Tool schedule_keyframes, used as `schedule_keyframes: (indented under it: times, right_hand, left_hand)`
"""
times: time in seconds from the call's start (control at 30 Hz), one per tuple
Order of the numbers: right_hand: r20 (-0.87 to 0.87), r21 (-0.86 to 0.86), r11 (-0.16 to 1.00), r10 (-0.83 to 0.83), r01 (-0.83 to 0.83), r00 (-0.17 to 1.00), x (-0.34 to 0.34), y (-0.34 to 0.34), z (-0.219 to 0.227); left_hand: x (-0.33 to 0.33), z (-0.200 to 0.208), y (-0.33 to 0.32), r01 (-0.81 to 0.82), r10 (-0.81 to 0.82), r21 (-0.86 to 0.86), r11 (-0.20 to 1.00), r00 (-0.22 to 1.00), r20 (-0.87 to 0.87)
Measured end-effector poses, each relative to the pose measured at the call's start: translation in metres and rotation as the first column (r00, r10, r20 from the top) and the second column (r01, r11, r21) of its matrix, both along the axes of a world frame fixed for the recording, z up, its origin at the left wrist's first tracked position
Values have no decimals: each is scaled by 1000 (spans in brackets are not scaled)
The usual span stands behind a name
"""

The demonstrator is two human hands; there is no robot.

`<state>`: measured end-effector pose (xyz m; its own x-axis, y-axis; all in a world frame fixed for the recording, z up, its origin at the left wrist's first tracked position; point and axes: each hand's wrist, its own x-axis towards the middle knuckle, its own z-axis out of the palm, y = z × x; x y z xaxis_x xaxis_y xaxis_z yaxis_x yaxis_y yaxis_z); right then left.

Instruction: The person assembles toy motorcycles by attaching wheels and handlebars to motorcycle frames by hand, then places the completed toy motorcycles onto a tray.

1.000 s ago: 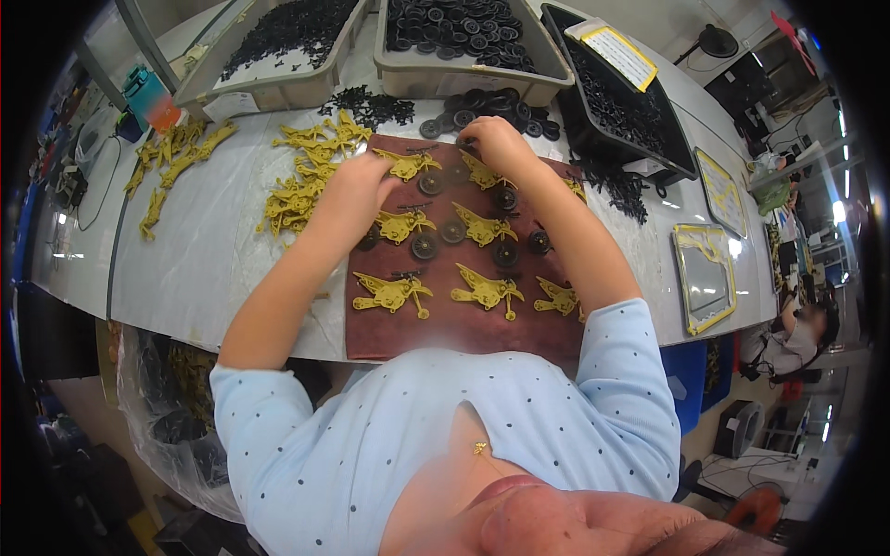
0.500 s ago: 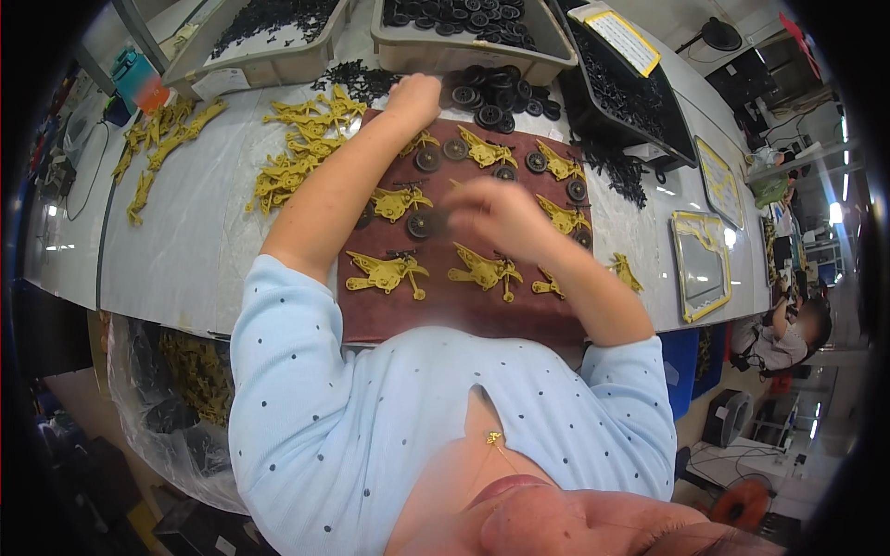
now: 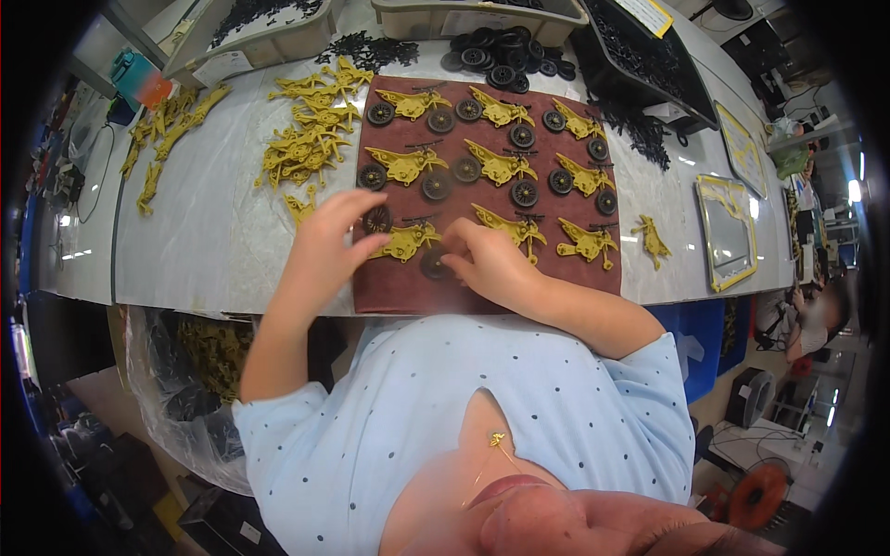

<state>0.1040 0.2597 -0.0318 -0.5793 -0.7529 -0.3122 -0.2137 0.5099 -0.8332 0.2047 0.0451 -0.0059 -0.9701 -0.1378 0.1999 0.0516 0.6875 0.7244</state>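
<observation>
On the dark red mat (image 3: 547, 289) lie several yellow toy motorbike bodies in rows, most with black wheels beside them. My left hand (image 3: 326, 243) is at the mat's near left, thumb and forefinger curved round the rim of a black wheel (image 3: 376, 220). My right hand (image 3: 491, 263) has its fingertips on another black wheel (image 3: 434, 263). A yellow motorbike body (image 3: 404, 243) with a thin black piece at its top lies between these wheels. Right of it, two bodies in the near row (image 3: 505, 227) (image 3: 586, 243) have no wheels beside them.
Left of the mat is a heap of yellow bodies (image 3: 295, 153); more yellow parts (image 3: 171, 130) lie farther left. Behind it are loose black wheels (image 3: 501, 57), small black parts (image 3: 371, 51) and grey bins (image 3: 269, 48). A black bin (image 3: 640, 69) and a lone yellow body (image 3: 653, 239) are to the right.
My left hand has come back from the black parts behind the mat to its near left. My right hand has moved down and nearer. Two wheels are now beside the near-left body.
</observation>
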Motion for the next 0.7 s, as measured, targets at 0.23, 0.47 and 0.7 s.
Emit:
schedule_keyframes:
  times: [0.23,0.47,0.7]
  right_hand:
    - [-520,-51,991,81,-126,851,19,5,-12]
    - [-545,-15,992,98,-127,833,22,4,-13]
    - [-571,-73,989,66,-130,818,3,4,0]
  left_hand:
    - [46,-34,26,-188,175,-129,974,979,-102]
    - [42,-52,23,-211,189,-207,955,974,-122]
    - [38,-46,22,-232,211,-209,950,970,-119]
